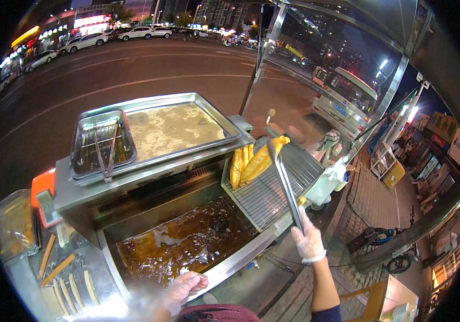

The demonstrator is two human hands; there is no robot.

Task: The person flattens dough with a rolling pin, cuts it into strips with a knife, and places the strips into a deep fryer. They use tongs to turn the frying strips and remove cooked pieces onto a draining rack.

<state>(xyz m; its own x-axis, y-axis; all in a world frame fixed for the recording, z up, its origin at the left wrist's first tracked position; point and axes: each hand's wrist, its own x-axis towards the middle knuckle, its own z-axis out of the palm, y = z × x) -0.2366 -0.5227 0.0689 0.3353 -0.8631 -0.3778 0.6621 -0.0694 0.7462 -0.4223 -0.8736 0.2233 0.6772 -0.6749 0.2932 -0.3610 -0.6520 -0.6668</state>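
Note:
My right hand (309, 240), in a clear plastic glove, grips long metal tongs (286, 187). The far end of the tongs is at a golden fried dough stick (260, 163) lying aslant above a wire draining rack (268, 201); whether they pinch it is unclear. More fried dough sticks (237, 167) stand at the rack's far left corner. My gloved left hand (185, 285) is at the fryer's front rim (230, 263), fingers curled; a small pale bit shows at its fingertips. Beyond it, dark bubbling oil (189, 237) fills the fryer.
Above the fryer, a shelf bears a large steel tray (198, 98) of pale liquid and a smaller tray with other tongs (109, 157). Raw dough strips (76, 290) and two wooden sticks (58, 270) lie left, near an orange object (42, 193). A metal post (272, 36) rises beyond the rack.

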